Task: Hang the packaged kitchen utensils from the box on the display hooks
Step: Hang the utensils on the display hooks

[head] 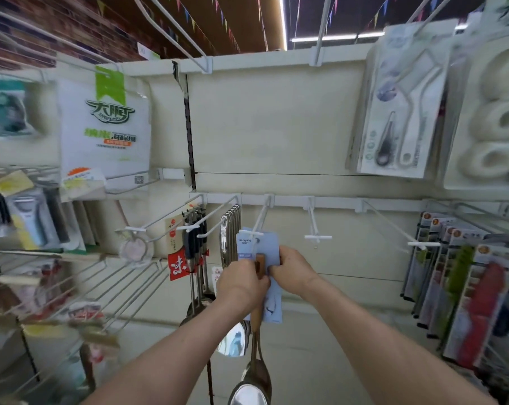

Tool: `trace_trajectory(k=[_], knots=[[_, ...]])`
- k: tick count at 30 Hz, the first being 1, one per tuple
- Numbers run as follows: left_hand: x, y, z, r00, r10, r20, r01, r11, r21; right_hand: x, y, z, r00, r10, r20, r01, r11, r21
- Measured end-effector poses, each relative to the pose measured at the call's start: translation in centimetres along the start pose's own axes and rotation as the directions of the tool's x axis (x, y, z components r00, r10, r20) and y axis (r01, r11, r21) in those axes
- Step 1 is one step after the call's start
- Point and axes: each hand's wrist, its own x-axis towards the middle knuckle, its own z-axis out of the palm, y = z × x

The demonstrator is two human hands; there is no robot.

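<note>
**Back panel** (276, 127): cream, crossed by white rails from which wire hooks project toward the viewer.

**Ring-shaped white goods** (496, 118): stacked in a clear tray and hung at the upper right.

**White bag** (107, 127): printed with a green header and logo, hung at the upper left.

**Blister pack** (399, 112): two long-handled tools are sealed in it. It is hung just left of the ring-shaped goods.

**Carded goods** (466, 287): a row packed one behind another on hooks at the lower right.

**Packaged utensil** (259, 247): a pale blue card carrying a wooden handle, with a shiny bowl hanging at the bottom of the view. It is held upright at the middle of the lower rail. The card's top is raised to the tip of the display hook and overlaps its white tag bar. Whether the wire is threaded through the card cannot be told.

**Metal utensils** (231, 229): hung in a tight bunch just left of the blue card.

**Left hand** (241, 285): fingers are curled round the wooden handle and the card's left edge.

**Right hand** (294, 270): the card's right edge is pinched between thumb and curled fingers.

**Display hook** (260, 217): white wire, angled down from the rail.

**Second hook** (313, 220): fixed on the same rail, near on the right.
</note>
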Motion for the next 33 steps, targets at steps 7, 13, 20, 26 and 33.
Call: trace_trajectory(k=[7, 13, 20, 26, 33], knots=[[-3.7, -0.3, -1.1, 0.993, 0.035, -0.112, -0.036, 0.999, -0.008, -2.8, -0.5, 0.0, 0.999, -0.003, 0.045, 0.003, 1.000, -0.006], [-3.7, -0.8, -2.2, 0.994, -0.098, -0.049, 0.079, 0.952, -0.295, -3.7, -1.3, -0.1, 1.000, 0.005, 0.029, -0.006, 0.999, 0.033], [-2.3, -0.8, -4.1, 0.990, -0.138, 0.015, 0.117, 0.774, -0.622, -3.4, -2.8, 0.7, 0.998, -0.016, -0.053, 0.019, 0.998, 0.064], [-1.7, -0.9, -3.3, 0.989, -0.122, 0.086, 0.149, 0.772, -0.618, -2.5, -2.0, 0.4, 0.998, 0.058, -0.037, -0.060, 0.996, -0.059], [-1.6, -1.5, 0.7, 0.946, -0.244, 0.214, 0.306, 0.889, -0.341, -2.2, 0.7, 1.2, 0.984, 0.149, 0.097, -0.131, 0.977, -0.170]])
